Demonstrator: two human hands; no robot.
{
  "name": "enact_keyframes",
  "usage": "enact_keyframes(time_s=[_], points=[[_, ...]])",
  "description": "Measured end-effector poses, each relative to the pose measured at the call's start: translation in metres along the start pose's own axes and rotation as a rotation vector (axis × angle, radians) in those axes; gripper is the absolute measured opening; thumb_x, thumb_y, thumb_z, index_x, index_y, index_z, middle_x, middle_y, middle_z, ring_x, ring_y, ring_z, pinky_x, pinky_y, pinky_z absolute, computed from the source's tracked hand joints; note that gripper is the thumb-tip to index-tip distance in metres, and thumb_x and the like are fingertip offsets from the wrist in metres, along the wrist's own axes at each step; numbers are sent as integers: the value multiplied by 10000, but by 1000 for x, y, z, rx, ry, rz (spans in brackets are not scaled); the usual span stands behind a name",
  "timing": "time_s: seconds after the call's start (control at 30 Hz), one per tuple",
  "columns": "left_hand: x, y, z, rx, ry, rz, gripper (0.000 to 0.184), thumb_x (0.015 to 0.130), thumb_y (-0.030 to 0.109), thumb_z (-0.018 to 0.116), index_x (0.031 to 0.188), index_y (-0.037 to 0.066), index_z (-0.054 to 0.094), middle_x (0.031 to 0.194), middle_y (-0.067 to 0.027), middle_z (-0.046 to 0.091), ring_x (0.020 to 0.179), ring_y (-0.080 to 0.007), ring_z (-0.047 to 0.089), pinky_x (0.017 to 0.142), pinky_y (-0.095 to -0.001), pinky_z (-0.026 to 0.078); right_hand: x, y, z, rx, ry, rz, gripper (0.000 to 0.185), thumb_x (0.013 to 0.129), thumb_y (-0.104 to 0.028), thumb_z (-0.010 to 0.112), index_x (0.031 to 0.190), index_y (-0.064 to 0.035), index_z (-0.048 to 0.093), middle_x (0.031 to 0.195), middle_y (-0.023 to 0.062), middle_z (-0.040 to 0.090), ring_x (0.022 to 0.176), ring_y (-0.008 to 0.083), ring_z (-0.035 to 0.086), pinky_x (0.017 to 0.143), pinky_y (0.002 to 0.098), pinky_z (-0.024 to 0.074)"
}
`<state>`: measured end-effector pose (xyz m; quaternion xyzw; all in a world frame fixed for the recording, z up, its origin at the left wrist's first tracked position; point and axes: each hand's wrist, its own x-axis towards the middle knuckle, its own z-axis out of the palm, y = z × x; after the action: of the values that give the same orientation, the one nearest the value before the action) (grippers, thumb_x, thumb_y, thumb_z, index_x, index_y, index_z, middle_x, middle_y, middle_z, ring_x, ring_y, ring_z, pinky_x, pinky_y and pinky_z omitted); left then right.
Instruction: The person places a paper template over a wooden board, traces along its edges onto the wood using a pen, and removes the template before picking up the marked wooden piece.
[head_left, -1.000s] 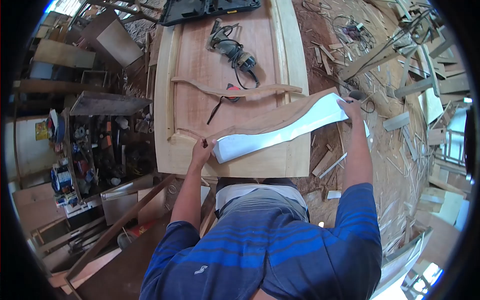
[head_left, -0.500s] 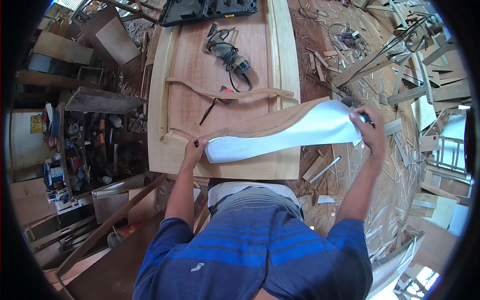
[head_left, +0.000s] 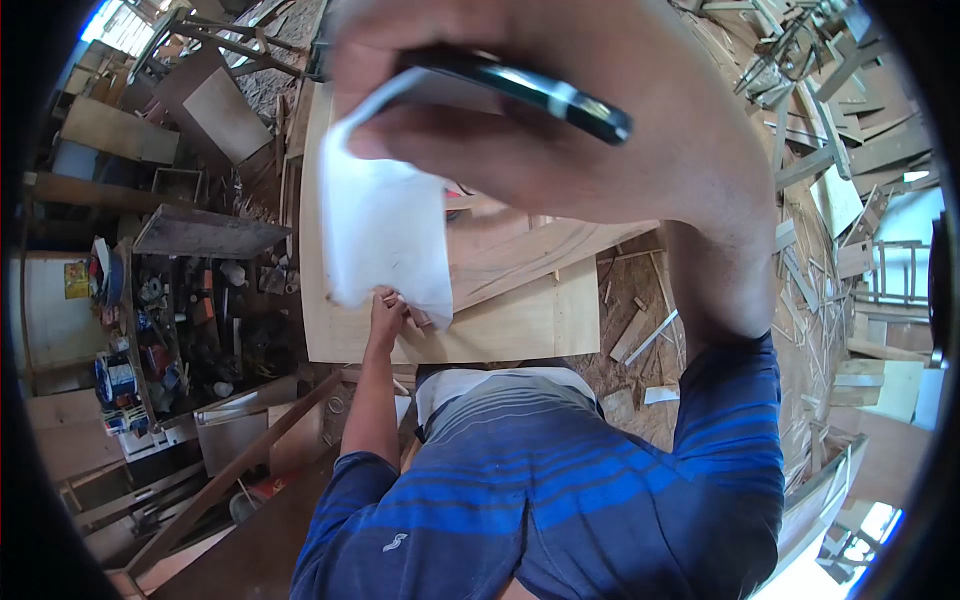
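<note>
A white sheet of paper [head_left: 388, 235] is lifted and stands over the left part of a wooden door panel [head_left: 520, 335]. My right hand [head_left: 530, 165], large and close to the camera, grips the paper's upper edge. A dark pen [head_left: 565, 103] with a silver band is also held in that hand. My left hand [head_left: 388, 312] pinches the paper's lower edge at the panel's near left. Beside it lies a curved wooden piece [head_left: 545, 255] with visible grain, running to the right. My right hand and the paper hide most of the panel's far part.
Shelves crowded with tools and containers [head_left: 170, 330] stand at the left. Boards [head_left: 210, 230] lean near them. Wood offcuts [head_left: 632, 335] and strips lie on the dirt floor at the right, with a wooden frame [head_left: 810, 165] beyond.
My right hand has swung up and left toward the camera, carrying the paper's right end off the curved wood. My left hand stays near the panel's near left corner.
</note>
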<state>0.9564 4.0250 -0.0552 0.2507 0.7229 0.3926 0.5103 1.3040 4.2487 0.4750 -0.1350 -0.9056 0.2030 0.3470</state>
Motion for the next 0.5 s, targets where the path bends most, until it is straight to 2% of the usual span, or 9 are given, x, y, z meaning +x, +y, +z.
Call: enact_keyframes(time_s=[0.03, 0.07, 0.17, 0.2, 0.3, 0.33, 0.43, 0.5], points=[[-1, 2, -4, -33, -25, 6, 381, 957, 200, 741, 1198, 11, 515, 1006, -99, 664, 751, -155, 649, 629, -305, 529, 15, -2, 5, 3, -7, -13, 146, 868, -127, 758, 944, -4, 741, 866, 97, 735, 775, 210, 720, 729, 319, 563], [-7, 6, -5, -45, -16, -15, 321, 980, 179, 702, 1231, 34, 563, 1002, -67, 664, 824, -135, 649, 664, -284, 509, 31, -4, 10, 5, -11, -16, 145, 868, -124, 754, 944, -1, 742, 866, 100, 735, 776, 211, 720, 730, 320, 563], [-26, 23, -4, -151, -15, -1, 291, 1019, 191, 633, 1283, 71, 608, 1025, -41, 673, 932, -113, 649, 749, -275, 493, 77, -11, 30, 28, -43, -22, 145, 869, -116, 742, 944, 8, 744, 864, 108, 737, 779, 213, 719, 733, 325, 565], [-46, 55, 0, -209, -6, -135, 304, 1046, 187, 564, 1327, 90, 630, 1168, -42, 692, 1115, -133, 635, 826, -256, 467, 91, -16, 41, 44, -59, -26, 145, 870, -113, 738, 944, 11, 745, 863, 111, 738, 779, 214, 719, 734, 327, 565], [-50, 42, -21, -555, -167, -99, 468, 999, 194, 586, 1457, 106, 556, 1428, -74, 616, 1326, -199, 559, 937, -308, 490, 133, -24, 65, 71, -95, -36, 146, 871, -104, 726, 945, 21, 747, 862, 119, 739, 782, 216, 718, 737, 332, 567], [-52, 43, -29, -594, -203, -68, 624, 942, 139, 615, 1547, 96, 470, 1577, -90, 497, 1447, -241, 459, 1047, -376, 451, 144, -26, 73, 80, -108, -38, 147, 872, -101, 722, 945, 24, 748, 861, 122, 740, 783, 217, 718, 738, 333, 567], [-53, 48, -35, -502, -226, 93, 778, 864, 111, 694, 1584, 102, 399, 1625, -88, 430, 1473, -266, 429, 1117, -459, 392, 176, -34, 97, 112, -154, -42, 150, 873, -92, 710, 945, 33, 750, 859, 130, 741, 786, 219, 717, 741, 338, 569], [-54, 58, -43, -396, -261, 143, 898, 804, 101, 764, 1603, 114, 355, 1631, -91, 415, 1483, -278, 417, 1135, -472, 381, 197, -39, 113, 136, -184, -55, 153, 874, -86, 702, 945, 40, 751, 858, 136, 742, 788, 220, 717, 743, 341, 570]])
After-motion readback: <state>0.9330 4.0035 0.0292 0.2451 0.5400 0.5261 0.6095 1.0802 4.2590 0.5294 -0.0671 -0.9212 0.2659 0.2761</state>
